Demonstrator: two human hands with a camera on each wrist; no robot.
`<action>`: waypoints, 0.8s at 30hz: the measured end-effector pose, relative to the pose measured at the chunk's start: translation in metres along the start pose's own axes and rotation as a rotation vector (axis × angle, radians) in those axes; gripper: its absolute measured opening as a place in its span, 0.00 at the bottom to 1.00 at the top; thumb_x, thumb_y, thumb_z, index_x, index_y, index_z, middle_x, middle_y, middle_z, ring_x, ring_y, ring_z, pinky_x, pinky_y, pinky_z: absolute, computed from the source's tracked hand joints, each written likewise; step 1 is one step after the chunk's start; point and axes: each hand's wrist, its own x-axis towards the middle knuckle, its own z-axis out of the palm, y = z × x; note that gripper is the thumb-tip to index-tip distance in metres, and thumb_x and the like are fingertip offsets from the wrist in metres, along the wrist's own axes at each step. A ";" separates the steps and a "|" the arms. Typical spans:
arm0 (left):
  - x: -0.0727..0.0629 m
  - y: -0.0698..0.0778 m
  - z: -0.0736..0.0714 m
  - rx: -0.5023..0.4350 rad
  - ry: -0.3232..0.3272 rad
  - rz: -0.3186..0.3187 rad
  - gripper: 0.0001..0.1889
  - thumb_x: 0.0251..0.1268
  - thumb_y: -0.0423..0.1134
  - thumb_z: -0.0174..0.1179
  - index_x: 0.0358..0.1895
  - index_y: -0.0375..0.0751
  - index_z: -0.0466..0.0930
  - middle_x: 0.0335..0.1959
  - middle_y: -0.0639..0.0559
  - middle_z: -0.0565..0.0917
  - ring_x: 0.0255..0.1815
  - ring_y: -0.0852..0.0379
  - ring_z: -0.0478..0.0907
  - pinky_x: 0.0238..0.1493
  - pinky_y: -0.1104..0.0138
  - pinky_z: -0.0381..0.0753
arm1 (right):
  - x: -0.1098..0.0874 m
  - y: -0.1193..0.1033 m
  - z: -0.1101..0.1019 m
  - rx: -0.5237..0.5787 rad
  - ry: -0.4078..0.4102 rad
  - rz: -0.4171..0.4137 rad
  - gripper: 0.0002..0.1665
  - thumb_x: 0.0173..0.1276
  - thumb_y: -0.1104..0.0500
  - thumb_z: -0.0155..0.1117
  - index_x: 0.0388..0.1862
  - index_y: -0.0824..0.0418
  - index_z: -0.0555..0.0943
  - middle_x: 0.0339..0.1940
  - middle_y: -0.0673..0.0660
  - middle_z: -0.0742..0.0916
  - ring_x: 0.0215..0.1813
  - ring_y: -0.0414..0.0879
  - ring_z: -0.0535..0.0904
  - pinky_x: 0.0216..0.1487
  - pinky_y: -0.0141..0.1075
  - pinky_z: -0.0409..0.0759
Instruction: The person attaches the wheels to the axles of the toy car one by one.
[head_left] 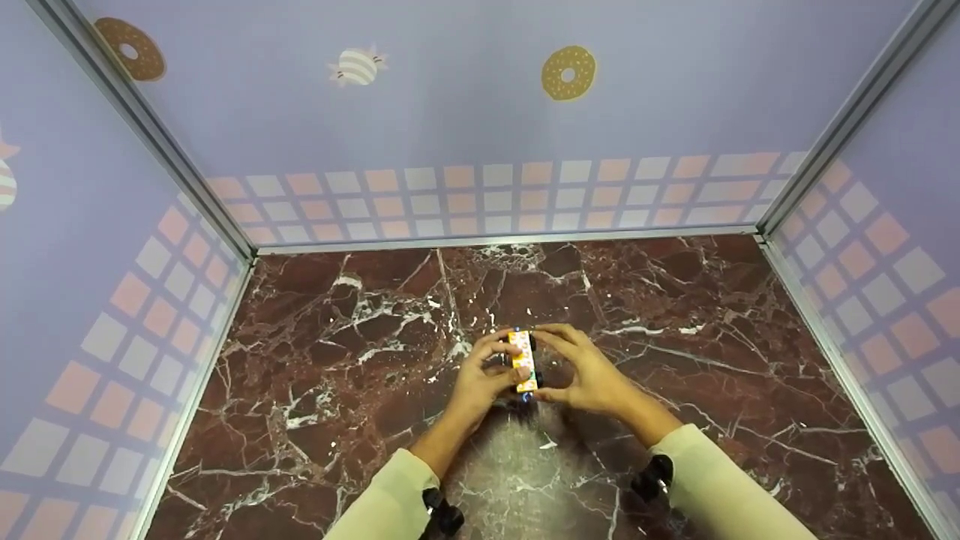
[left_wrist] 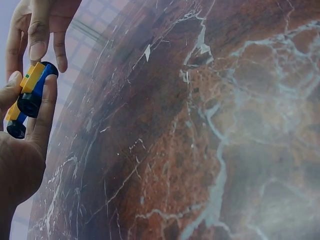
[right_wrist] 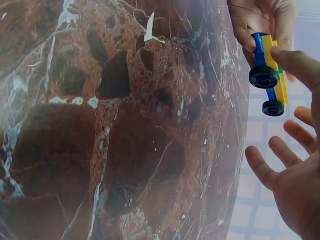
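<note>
A small toy car (head_left: 523,360) with a yellow top, a blue base and black wheels is held up between the two hands. The left hand (head_left: 480,379) pinches it, thumb on the yellow side (left_wrist: 31,79) and a finger along the blue base. From the right, the right hand (head_left: 589,371) reaches in. Its thumb (right_wrist: 295,62) comes right up to the yellow side, while its other fingers (right_wrist: 272,155) are spread apart below the wheels. In the head view, its thumb and forefinger stand near the car's two ends.
Under the hands lies a dark red marbled tabletop (head_left: 360,420) with white veins. Purple wall panels (head_left: 465,127) with a pink and white check enclose its back and sides. Metal strips (head_left: 502,241) run along the table edges. A small white scrap (head_left: 548,445) lies near the front.
</note>
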 end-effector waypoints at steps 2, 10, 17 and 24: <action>0.000 -0.002 -0.001 -0.001 0.000 -0.009 0.20 0.67 0.24 0.74 0.58 0.22 0.80 0.85 0.39 0.64 0.47 0.50 0.91 0.37 0.58 0.99 | 0.001 0.000 0.002 -0.007 -0.024 0.027 0.61 0.54 0.53 0.93 0.85 0.58 0.72 0.83 0.63 0.75 0.82 0.67 0.70 0.84 0.69 0.73; -0.001 -0.006 0.000 0.042 0.008 -0.029 0.19 0.66 0.25 0.76 0.58 0.25 0.82 0.85 0.41 0.66 0.46 0.53 0.89 0.40 0.55 0.99 | 0.002 0.004 0.013 -0.067 -0.071 0.060 0.74 0.50 0.43 0.94 0.90 0.58 0.63 0.87 0.61 0.71 0.82 0.65 0.68 0.85 0.68 0.72; -0.001 -0.008 0.002 0.115 0.012 0.012 0.19 0.64 0.24 0.76 0.56 0.25 0.83 0.82 0.35 0.68 0.43 0.53 0.88 0.43 0.63 0.98 | 0.003 0.005 0.020 -0.176 -0.115 0.113 0.80 0.48 0.33 0.93 0.92 0.57 0.58 0.88 0.63 0.71 0.84 0.66 0.67 0.82 0.76 0.70; 0.000 -0.011 0.004 0.166 0.030 0.045 0.20 0.62 0.24 0.78 0.57 0.27 0.85 0.80 0.33 0.71 0.50 0.47 0.87 0.52 0.68 0.95 | 0.002 0.003 0.027 -0.268 -0.130 0.149 0.82 0.51 0.26 0.88 0.93 0.56 0.55 0.87 0.64 0.72 0.85 0.67 0.67 0.76 0.80 0.73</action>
